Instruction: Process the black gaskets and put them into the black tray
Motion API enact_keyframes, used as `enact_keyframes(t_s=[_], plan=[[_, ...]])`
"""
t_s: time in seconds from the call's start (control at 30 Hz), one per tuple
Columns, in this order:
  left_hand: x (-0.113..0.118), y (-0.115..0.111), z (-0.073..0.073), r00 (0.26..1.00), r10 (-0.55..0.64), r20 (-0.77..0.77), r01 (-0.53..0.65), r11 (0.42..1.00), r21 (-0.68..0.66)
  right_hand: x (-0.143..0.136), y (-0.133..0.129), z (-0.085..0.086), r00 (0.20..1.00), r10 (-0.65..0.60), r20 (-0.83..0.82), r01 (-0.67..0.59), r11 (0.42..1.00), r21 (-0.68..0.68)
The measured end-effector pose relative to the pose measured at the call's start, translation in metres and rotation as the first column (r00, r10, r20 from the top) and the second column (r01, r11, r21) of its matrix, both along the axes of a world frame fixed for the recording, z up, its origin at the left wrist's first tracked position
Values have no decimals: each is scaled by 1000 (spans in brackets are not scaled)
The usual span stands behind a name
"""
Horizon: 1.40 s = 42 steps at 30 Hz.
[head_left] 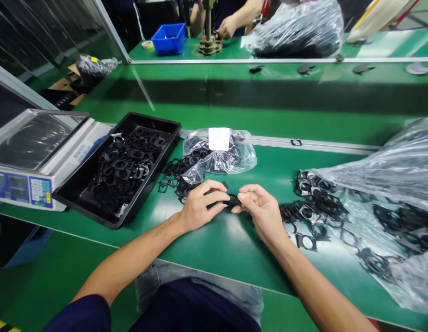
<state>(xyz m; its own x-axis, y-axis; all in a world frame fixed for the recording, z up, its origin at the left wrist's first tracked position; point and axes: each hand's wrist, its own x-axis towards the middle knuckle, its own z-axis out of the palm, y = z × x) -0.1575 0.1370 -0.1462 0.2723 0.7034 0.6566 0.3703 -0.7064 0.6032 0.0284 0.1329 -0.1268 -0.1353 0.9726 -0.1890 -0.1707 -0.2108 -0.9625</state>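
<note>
Both hands meet over the near middle of the green table (234,240), pinching one small black plastic part (231,201) between them. The left hand (200,207) has its grip closed on the part's left end, the right hand (260,210) on its right end. A black tray (79,189) of similar parts lies to the left, a clear bag (219,154) just beyond the hands.

Bare green table (217,240) between black tray (79,203) and parts pile (314,216).
</note>
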Motion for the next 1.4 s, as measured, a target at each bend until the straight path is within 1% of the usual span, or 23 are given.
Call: enact_keyframes(t_s=[0.03, 0.1, 0.2, 0.27, 0.33, 0.5, 0.7, 0.9, 0.97, 1.13, 1.27, 1.3, 1.33, 1.4], plan=[[0, 0, 0, 1000, 8, 10, -8, 1000, 1, 1, 0, 0, 999, -4, 52, 1, 999, 47], [0, 1, 0, 999, 26, 35, -26, 1000, -13, 4, 0, 1, 985, -29, 171, -3, 982, 187], [-1, 2, 1, 997, 43, 60, -40, 999, -37, 7, -1, 3, 948, -48, 316, -85, 916, 392], [-2, 2, 1, 997, 35, 67, -32, 999, -43, 7, -3, 4, 917, -51, 396, -152, 872, 465], [-1, 1, 2, 997, 31, 73, -27, 998, -54, 6, -4, 4, 894, -70, 443, -180, 849, 497], [0, 1, 5, 995, 27, 96, -20, 997, -75, 5, -6, 3, 897, -96, 432, -169, 828, 535], [-1, 1, 7, 995, 18, 94, -9, 996, -88, 5, -6, 1, 899, -91, 429, -160, 842, 515], [-2, -1, 6, 995, 10, 98, -6, 999, -34, 6, -6, 3, 877, -103, 469, -218, 786, 579], [-1, -1, 7, 995, 2, 96, 1, 999, -32, 6, -6, 3, 875, -101, 473, -225, 781, 583], [-3, 1, 9, 998, -13, 60, 18, 997, -70, 4, -6, -2, 890, -85, 449, -199, 812, 548], [-4, 1, 8, 999, -5, 39, 6, 1000, -30, 3, -6, -3, 898, -53, 437, -203, 831, 517], [-4, 1, 7, 999, 2, 54, 1, 999, -45, 2, -6, -3, 903, -48, 426, -192, 844, 501], [-3, 1, 6, 996, 12, 83, -5, 996, -88, 2, -6, -3, 911, -44, 411, -174, 861, 478], [0, 1, 4, 984, 43, 174, 3, 967, -254, 2, -6, -3, 928, -36, 372, -131, 901, 414]])
